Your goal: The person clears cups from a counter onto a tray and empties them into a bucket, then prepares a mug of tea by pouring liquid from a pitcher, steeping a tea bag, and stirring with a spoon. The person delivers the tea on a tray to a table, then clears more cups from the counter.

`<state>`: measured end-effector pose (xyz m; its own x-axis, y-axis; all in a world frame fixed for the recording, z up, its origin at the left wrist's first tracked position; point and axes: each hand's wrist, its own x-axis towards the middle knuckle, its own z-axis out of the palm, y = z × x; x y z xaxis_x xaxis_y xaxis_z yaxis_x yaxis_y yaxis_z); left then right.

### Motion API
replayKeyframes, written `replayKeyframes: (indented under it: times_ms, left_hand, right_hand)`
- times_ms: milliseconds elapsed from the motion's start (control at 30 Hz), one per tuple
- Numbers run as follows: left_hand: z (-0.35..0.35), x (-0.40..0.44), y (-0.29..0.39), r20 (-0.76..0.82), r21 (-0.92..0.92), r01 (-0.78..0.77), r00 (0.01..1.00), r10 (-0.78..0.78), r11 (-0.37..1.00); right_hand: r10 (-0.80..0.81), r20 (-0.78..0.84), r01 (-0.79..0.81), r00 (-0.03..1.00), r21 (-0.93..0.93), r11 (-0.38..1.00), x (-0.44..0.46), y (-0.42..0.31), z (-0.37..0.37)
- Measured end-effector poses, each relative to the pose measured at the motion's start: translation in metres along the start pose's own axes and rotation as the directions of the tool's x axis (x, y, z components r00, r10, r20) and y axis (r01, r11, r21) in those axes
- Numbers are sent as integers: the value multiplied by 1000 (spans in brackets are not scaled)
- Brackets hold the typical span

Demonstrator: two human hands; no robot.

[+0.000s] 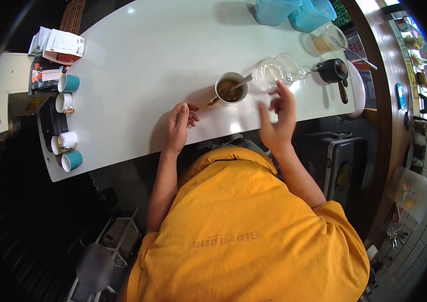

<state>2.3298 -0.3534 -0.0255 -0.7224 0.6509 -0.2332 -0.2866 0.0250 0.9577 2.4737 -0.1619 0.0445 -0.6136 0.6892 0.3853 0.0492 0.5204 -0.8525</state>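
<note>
A white mug [244, 95] with a gold-coloured handle stands near the front edge of the table. Brownish liquid fills part of it, and a metal spoon [243, 81] leans inside. To the left of the mug, my left hand [179, 126] is by the table edge, thumb up and fingers loosely curled, with nothing visible in it. My right hand [280, 121] is raised in front of a clear glass jug [274, 70], fingers apart and holding nothing. Whether its fingertips touch the jug I cannot tell.
Teal cups [71, 83] and white cups [66, 142] line the table's left end, near paper packets [65, 44]. At right are a black long-handled pot [330, 71] and a cup of pale contents [324, 44]. Blue plastic containers [310, 16] stand at the back.
</note>
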Motion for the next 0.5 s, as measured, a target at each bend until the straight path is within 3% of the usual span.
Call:
replayKeyframes:
  times_ms: [33, 67, 100, 167, 200, 267, 300, 333, 433, 467, 500]
  left_hand:
    - [-1, -1, -1, -1, 3, 4, 1000, -4, 1000]
    - [-2, -1, -1, -1, -9, 3, 1000, -3, 1000]
    - [-3, 0, -1, 1, -21, 0, 1000, 0, 1000]
    - [-4, 2, -3, 9, -15, 1, 1000, -1, 1000]
    - [-4, 2, -2, 14, -14, 4, 1000, -4, 1000]
    - [-4, 2, 1, 32, 5, 25, 999, -25, 1000]
    - [-4, 4, 3, 50, 24, 39, 998, -40, 999]
    - [-5, 4, 4, 54, 30, 40, 998, -42, 999]
    - [-5, 9, 8, 94, 50, 47, 994, -52, 998]
    - [-5, 8, 9, 89, 43, 58, 994, -62, 997]
    - [-4, 10, 10, 85, 35, 69, 994, -72, 997]
  right_hand:
    - [47, -129, 5, 990, 371, 928, -19, 23, 2]
    - [384, -136, -187, 913, 699, 691, -40, 27, -6]
    - [583, -117, -191, 804, 877, 440, -58, 32, -11]
    - [741, 60, -182, 669, 980, 85, -99, 53, -24]
    - [744, 59, -180, 666, 980, 84, -106, 55, -30]
    - [912, 131, -55, 389, 991, -119, -119, 61, -41]
    - [909, 53, -58, 413, 998, -32, -122, 59, -45]
    - [911, 53, -52, 409, 998, -35, -126, 54, -50]
    - [844, -140, -77, 518, 975, 209, -147, 41, -65]
    - [845, -146, -69, 515, 975, 210, -162, 42, -71]
    - [791, -240, -126, 563, 921, 369, -172, 42, -75]
